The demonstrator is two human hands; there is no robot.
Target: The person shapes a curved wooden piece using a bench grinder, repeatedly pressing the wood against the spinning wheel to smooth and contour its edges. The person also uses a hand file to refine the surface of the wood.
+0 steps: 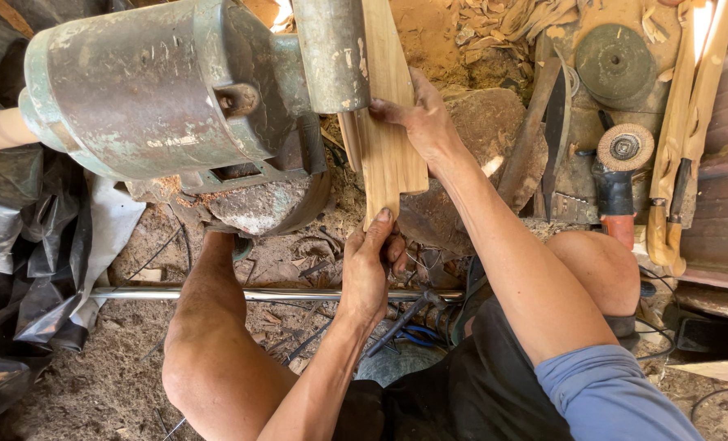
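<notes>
A pale flat wooden piece (390, 131) runs from the top of the view down past a large green-grey metal machine (168, 90) with a grey cylinder (330, 53) at its front. My left hand (370, 265) pinches the near end of the wood between thumb and fingers. My right hand (419, 114) grips the wood's right edge higher up, fingers pressed on its face. The upper part of the wood passes behind the cylinder and is hidden there.
An angle grinder (621, 175) with a flap disc lies at the right beside a dark blade (556, 122), a round disc (615, 61) and curved wooden sticks (684, 131). A metal rod (274, 294) crosses near my knees. Black plastic sheeting (13, 245) covers the left. Sawdust and shavings cover the ground.
</notes>
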